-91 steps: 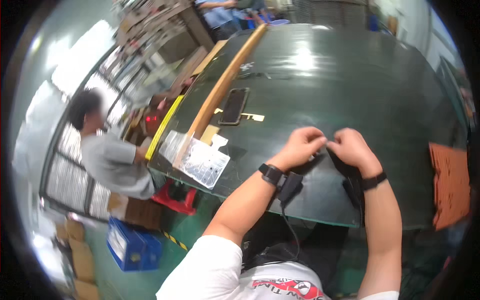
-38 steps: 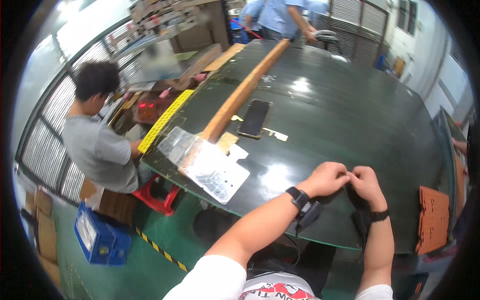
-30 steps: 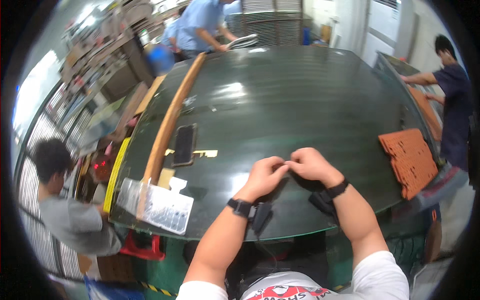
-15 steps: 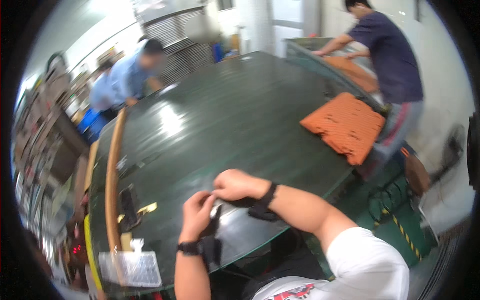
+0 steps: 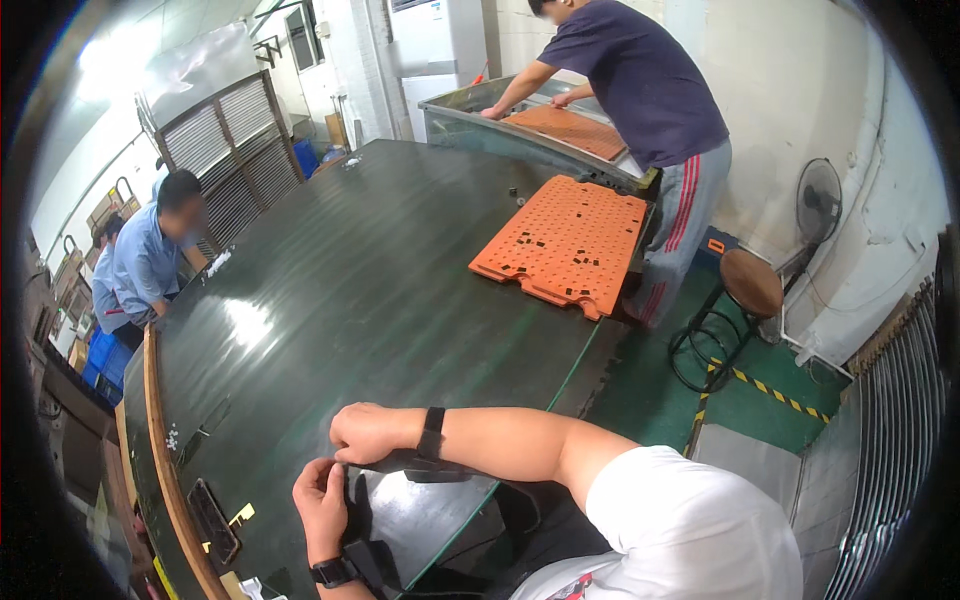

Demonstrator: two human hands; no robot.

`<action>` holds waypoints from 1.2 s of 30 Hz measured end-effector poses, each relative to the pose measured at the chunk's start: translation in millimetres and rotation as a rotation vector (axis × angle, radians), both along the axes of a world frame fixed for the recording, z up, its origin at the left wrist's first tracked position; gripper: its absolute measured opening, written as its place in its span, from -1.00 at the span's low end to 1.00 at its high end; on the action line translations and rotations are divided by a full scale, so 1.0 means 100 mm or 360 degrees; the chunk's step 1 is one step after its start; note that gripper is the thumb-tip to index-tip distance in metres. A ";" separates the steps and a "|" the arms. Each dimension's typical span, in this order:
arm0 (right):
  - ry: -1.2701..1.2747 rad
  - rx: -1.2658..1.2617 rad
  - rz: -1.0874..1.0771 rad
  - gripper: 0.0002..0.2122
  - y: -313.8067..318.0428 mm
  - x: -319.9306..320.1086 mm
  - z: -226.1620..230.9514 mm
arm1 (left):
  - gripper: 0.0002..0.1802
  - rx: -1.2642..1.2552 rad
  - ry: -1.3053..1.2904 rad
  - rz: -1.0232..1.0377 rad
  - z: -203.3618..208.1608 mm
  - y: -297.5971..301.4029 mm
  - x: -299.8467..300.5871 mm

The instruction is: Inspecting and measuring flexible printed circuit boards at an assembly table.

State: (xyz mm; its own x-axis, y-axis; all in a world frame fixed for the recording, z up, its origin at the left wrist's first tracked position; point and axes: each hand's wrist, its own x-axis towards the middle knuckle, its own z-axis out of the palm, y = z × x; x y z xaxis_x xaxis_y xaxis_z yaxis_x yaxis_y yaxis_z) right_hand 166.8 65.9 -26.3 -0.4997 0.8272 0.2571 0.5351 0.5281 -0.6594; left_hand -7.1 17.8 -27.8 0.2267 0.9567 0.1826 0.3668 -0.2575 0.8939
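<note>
My left hand [image 5: 322, 500] and my right hand [image 5: 365, 432] are close together at the near edge of a dark green table [image 5: 350, 270]. Both pinch a black strap [image 5: 352, 478] that runs between them, and more black strap lies under my right forearm [image 5: 440, 470]. A watch sits on my left wrist and a black band on my right wrist. What the strap's far end is joined to is hidden below the table edge.
An orange perforated panel [image 5: 565, 240] lies on the table's right side. A person in a dark shirt [image 5: 650, 90] works at another bench behind it. A stool [image 5: 750, 285] and a fan [image 5: 822, 190] stand at the right. A person in blue [image 5: 150, 255] sits at the left. A dark phone [image 5: 213, 520] lies by a wooden rail [image 5: 165, 450].
The view has swung from the table's left side to its right side. My hands have stayed together on the black strap the whole time.
</note>
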 end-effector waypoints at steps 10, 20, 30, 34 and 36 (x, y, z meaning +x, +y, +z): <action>-0.0081 -0.0024 0.0010 -0.83 0.02 -0.05 0.01 | -0.85 -0.0020 -0.0045 0.0039 -0.03 0.00 -0.03; -0.0054 0.0026 0.0000 -0.82 0.03 -0.02 -0.03 | -0.85 -0.0002 -0.0013 0.0014 0.02 -0.02 0.01; -0.0085 0.0021 0.0077 -0.77 0.03 0.01 -0.01 | -0.83 0.0014 0.0029 0.0045 0.01 -0.03 0.02; -0.0136 -0.0005 0.0057 -0.76 -0.01 0.06 0.07 | -0.80 -0.0019 0.0073 0.0059 0.04 -0.04 0.04; -0.0155 -0.0036 0.0071 -0.76 0.00 -0.01 0.08 | -0.79 -0.0028 0.0118 0.0081 0.03 -0.05 -0.03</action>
